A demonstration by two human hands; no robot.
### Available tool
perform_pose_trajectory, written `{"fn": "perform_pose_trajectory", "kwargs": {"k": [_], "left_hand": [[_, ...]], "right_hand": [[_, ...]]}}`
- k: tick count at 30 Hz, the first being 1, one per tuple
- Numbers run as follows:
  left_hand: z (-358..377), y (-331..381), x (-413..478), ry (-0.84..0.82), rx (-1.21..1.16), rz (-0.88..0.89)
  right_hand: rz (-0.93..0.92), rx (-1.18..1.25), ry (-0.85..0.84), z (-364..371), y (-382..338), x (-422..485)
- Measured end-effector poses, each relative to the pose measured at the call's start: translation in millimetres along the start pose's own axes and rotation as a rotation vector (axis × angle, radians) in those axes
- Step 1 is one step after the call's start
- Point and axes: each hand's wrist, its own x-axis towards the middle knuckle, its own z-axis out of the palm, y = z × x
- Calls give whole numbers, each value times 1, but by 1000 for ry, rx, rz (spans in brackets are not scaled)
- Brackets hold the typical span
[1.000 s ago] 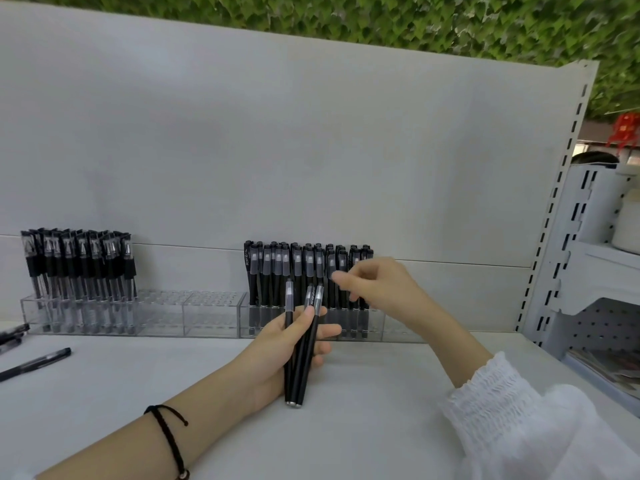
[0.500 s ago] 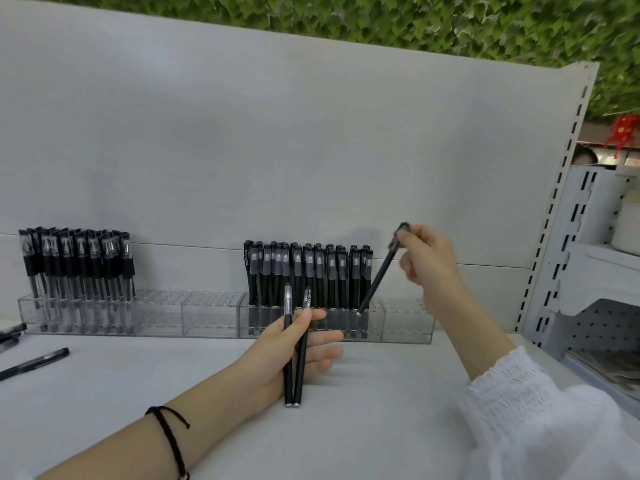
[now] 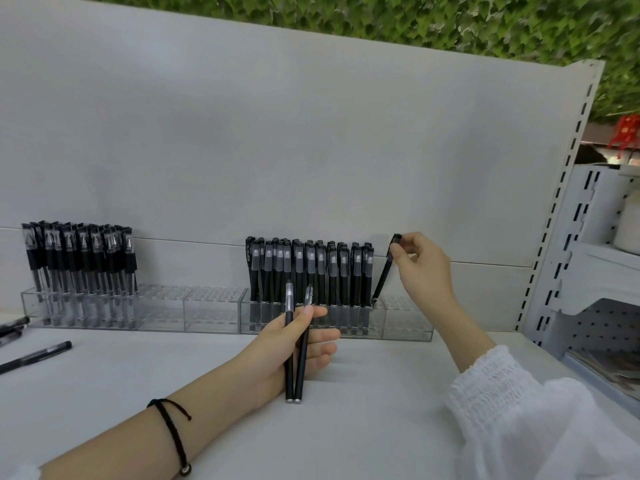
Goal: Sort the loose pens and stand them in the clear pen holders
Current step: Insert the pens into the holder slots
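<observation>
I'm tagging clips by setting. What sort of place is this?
Probably a shop's stationery display, or a mock-up of one: a white shelf with a slotted upright, clear pen holders along its back panel, and rows of black pens standing in them.

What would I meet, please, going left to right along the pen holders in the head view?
Left group of standing pens, empty holder slots, middle group of standing pens, tilted pen, right hand pinching it.
</observation>
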Motion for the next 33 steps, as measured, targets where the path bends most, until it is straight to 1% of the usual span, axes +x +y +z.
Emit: {"fn": "perform_pose_trajectory", "kwargs": {"k": [2,8,12,15,17,19,21,22,24,25,26,28,30,33], "left_hand": [[0,0,0,-2,4,0],[-2,0,2,-5,66,9],[-5,-2,6,-3,53,-16],[-5,-3,8,7,26,-51],[-5,-3,9,7,-1,-70],[-5,-2,8,-3,-4,-62],[-5,-3,8,-24,16,-31],[-5,-3,7,-34,29,-13],[-4,-5,6,-53,46,20],[-4,-6,6,-60,50,34],[-3,-6,6,-65,52,47],[-3,-5,5,-73,59,69],[-2,-4,4,-91,71,91],[-2,-4,2,-106,85,100]], "right_hand": [[4,-7,-61,4,1,-3],[-22,-13,-103,9,-4,-3],[-94,-201,-135,5,-3,-5],[-91,-213,-177,5,0,-6],[-114,-238,-149,5,-3,-7],[-173,-269,-51,5,-7,-10],[-204,-240,34,4,-13,-12],[-196,-206,23,5,-15,-13],[-155,-127,-116,6,-21,-18],[-155,-135,-198,8,-23,-21],[-189,-200,-247,10,-26,-25],[-275,-344,-268,14,-31,-31],[-250,-297,-323,17,-34,-33],[-168,-190,-498,22,-35,-38]]}}
